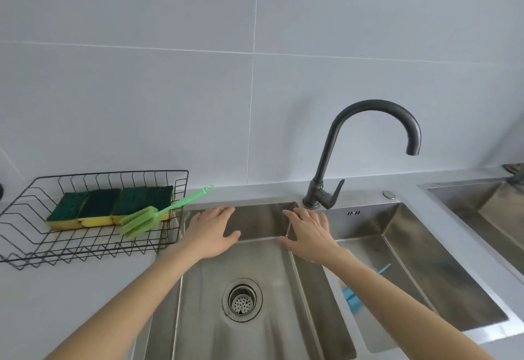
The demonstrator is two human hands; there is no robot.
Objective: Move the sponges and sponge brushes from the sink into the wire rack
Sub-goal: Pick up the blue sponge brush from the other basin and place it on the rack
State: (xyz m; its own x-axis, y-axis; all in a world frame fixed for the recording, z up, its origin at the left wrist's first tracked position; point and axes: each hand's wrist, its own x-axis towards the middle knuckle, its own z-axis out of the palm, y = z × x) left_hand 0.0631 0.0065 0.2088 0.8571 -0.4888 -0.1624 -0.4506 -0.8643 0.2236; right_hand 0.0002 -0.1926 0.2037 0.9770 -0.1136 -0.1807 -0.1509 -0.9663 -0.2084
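Observation:
The black wire rack (pixel 25 235) stands on the counter left of the sink. Several green-and-yellow sponges (pixel 110 208) lie side by side in it, and a green sponge brush (pixel 141 220) rests across its right end with the handle sticking out over the rim. A blue sponge brush (pixel 353 297) lies in the right basin, mostly hidden behind my right forearm. My left hand (pixel 211 232) and my right hand (pixel 307 232) hover over the back of the left basin, palms down, fingers spread, holding nothing.
The steel double sink (pixel 272 311) has a drain strainer (pixel 241 300) in the left basin. A dark gooseneck faucet (pixel 334 155) rises behind the divider. Another steel basin (pixel 482 206) sits at the far right. A grey tiled wall backs the counter.

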